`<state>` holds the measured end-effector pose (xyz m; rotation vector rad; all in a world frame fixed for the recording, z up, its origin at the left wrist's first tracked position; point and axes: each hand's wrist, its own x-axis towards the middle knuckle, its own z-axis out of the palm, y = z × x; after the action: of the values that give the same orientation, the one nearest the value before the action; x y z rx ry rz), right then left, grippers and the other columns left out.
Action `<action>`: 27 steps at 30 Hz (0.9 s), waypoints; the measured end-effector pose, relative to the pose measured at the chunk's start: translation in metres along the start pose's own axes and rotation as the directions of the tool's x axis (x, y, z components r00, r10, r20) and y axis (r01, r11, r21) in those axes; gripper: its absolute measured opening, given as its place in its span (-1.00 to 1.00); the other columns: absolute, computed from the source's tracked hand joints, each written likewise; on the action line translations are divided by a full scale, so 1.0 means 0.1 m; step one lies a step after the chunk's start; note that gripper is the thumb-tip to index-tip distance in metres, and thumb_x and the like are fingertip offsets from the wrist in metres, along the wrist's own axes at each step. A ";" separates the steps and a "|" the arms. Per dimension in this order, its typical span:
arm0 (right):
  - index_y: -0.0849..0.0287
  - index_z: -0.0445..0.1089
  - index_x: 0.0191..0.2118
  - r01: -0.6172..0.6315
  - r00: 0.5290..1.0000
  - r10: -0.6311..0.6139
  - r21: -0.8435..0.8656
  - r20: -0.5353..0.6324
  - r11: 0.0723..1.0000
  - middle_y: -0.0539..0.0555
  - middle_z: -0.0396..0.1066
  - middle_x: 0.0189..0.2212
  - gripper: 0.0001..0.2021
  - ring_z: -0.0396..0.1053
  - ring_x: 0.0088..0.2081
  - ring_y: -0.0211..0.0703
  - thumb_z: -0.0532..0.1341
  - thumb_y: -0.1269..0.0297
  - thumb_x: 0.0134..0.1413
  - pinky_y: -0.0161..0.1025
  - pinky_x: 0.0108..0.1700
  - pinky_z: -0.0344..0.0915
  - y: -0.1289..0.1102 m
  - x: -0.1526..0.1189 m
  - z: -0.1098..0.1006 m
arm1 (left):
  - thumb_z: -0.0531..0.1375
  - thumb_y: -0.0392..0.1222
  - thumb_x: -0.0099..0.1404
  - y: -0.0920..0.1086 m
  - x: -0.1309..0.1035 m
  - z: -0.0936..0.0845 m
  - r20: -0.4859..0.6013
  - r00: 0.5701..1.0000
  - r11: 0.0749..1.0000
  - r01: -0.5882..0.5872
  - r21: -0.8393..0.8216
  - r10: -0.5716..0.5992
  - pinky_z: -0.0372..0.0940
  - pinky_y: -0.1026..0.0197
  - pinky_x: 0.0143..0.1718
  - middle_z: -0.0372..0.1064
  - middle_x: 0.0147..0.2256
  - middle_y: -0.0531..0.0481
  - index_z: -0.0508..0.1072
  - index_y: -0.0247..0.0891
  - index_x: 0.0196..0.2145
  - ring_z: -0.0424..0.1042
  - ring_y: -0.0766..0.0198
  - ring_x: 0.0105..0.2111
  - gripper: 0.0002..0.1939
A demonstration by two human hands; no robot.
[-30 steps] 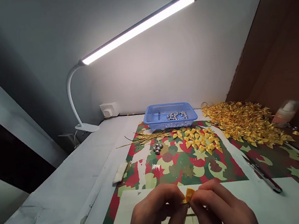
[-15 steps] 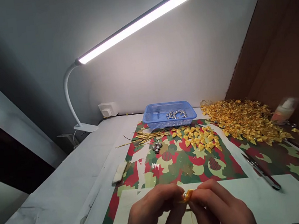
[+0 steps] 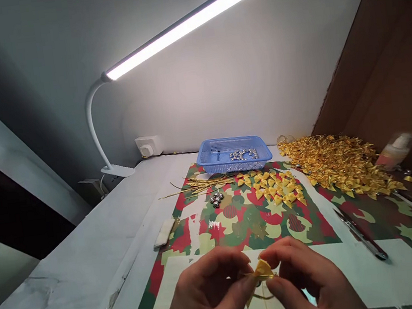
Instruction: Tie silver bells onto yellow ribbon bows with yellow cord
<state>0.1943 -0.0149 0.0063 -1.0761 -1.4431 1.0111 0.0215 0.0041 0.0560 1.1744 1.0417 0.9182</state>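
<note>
A small yellow ribbon bow (image 3: 263, 269) is held up between both hands near the bottom centre. My left hand (image 3: 211, 289) pinches it from the left between thumb and fingers. From the other side, my right hand (image 3: 312, 282) has its thumb and fingertips closed at the bow's right end. A thin gold cord (image 3: 264, 297) hangs beneath the bow in a loop. Something small and shiny shows under the ribbon, mostly covered by the fingers.
Ahead lie gold cords (image 3: 202, 185), silver bells (image 3: 216, 200) and loose yellow bows (image 3: 277, 186). Behind them stands a blue basket (image 3: 235, 166) with silver beads. A large bow pile (image 3: 338, 163), tweezers (image 3: 360, 233) and a bottle (image 3: 393, 151) are right. A lamp (image 3: 190, 23) hangs above.
The bow has turned, so more of its ribbon shows upright between the fingers. Both thumbs have come up into sight, and the hands have shifted slightly. The camera view has moved a little.
</note>
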 end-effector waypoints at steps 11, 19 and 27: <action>0.05 0.49 -0.12 -0.273 0.960 0.238 0.314 0.146 0.909 0.00 0.38 -0.37 -0.66 0.20 -0.51 -0.34 0.24 -0.08 0.15 -0.41 -0.49 0.12 0.08 0.04 -0.11 | 0.43 -0.22 0.09 -0.06 0.07 -0.08 0.095 0.961 0.911 0.276 -0.306 -0.260 0.29 0.27 -0.29 0.53 -0.42 0.01 0.54 -0.28 -0.39 0.42 0.27 -0.38 -0.83; 0.13 0.46 -0.42 -0.001 0.995 0.014 -0.131 0.096 0.991 -0.02 0.31 -0.48 -0.76 0.26 -0.42 -0.24 0.18 0.22 0.24 -0.33 -0.40 0.11 0.08 0.06 -0.22 | 0.41 -0.23 0.07 -0.06 0.06 -0.07 -0.032 0.993 0.993 0.111 -0.044 -0.112 0.24 0.31 -0.40 0.47 -0.52 0.03 0.58 -0.30 -0.51 0.35 0.28 -0.45 -0.88; 0.13 0.38 -0.38 0.403 0.895 -0.446 -0.443 0.007 0.801 -0.04 0.31 -0.48 -0.83 0.28 -0.55 -0.35 0.12 0.44 0.24 -0.44 -0.53 0.21 0.00 0.05 0.14 | 0.37 -0.24 0.11 -0.13 0.04 0.01 -0.089 0.996 0.998 0.009 0.054 -0.004 0.33 0.24 -0.35 0.52 -0.49 0.00 0.59 -0.25 -0.48 0.45 0.17 -0.41 -0.94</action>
<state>0.1795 -0.0109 0.0058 -1.0214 -1.7751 0.3095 0.0236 0.0053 0.0427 1.1836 1.1480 0.9489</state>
